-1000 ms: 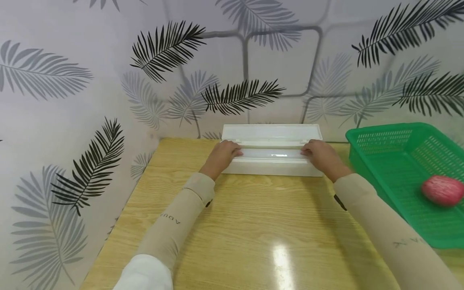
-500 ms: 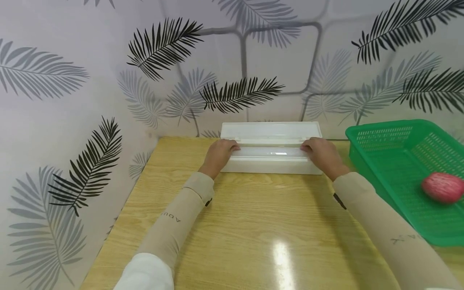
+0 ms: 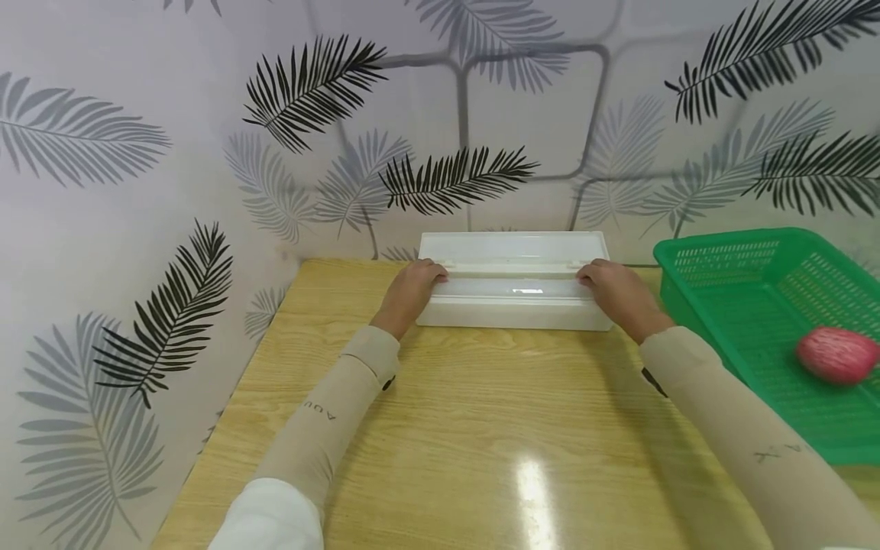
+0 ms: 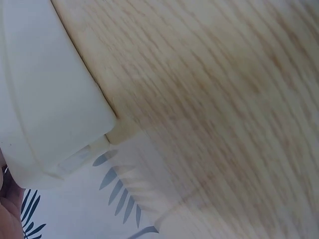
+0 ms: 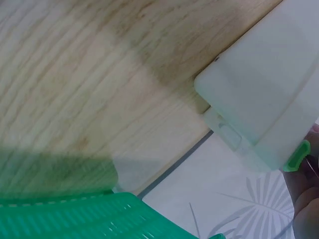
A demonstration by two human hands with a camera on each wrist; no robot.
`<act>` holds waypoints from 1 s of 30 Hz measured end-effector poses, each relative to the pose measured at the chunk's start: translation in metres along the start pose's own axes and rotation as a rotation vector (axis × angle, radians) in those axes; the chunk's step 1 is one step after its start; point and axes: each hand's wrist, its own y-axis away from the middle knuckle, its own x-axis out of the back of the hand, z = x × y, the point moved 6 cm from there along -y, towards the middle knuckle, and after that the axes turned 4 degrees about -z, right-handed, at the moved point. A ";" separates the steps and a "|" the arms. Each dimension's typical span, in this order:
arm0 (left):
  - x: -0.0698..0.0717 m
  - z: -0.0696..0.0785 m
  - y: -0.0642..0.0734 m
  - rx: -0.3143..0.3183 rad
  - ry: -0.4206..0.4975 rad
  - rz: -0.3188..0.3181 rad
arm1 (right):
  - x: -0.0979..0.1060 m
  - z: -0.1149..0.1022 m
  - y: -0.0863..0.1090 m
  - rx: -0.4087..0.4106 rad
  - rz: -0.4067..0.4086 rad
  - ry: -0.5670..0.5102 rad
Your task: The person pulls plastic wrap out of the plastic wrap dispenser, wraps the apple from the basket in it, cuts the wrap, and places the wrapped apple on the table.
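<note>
A long white box [image 3: 512, 315], which looks like a cling film dispenser, stands against the wall with its lid [image 3: 512, 244] raised. Inside lies a glossy whitish roll [image 3: 495, 287]. My left hand [image 3: 411, 294] holds the left end of the box, fingers bent over its top edge. At the opposite end, my right hand [image 3: 617, 299] grips in the same way. Only bits of the left hand [image 4: 10, 214] and right hand [image 5: 306, 196] show in the wrist views. Close to the right fingers a small green piece [image 5: 298, 157] sits at the box's corner.
A green plastic basket [image 3: 708, 328] stands on the right of the wooden table [image 3: 467, 428], close to my right forearm. It holds a pinkish-red wrapped bundle [image 3: 837, 355]. A leaf-patterned wall [image 3: 522, 122] rises directly behind the box.
Both hands have shifted slightly outward, the left one leftward and the right one rightward, towards the box's ends. The box and its raised lid look unmoved.
</note>
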 end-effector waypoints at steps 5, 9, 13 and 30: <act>0.002 0.001 0.001 -0.009 0.013 0.007 | 0.003 -0.002 0.002 0.035 -0.011 0.042; 0.004 -0.001 0.000 0.007 0.018 0.006 | 0.006 -0.002 0.003 0.022 -0.032 0.048; 0.008 -0.001 -0.002 0.014 0.021 0.010 | 0.010 -0.003 0.003 0.037 -0.024 0.035; 0.035 0.010 -0.005 -0.001 0.015 0.081 | 0.040 -0.007 0.006 0.076 0.044 0.003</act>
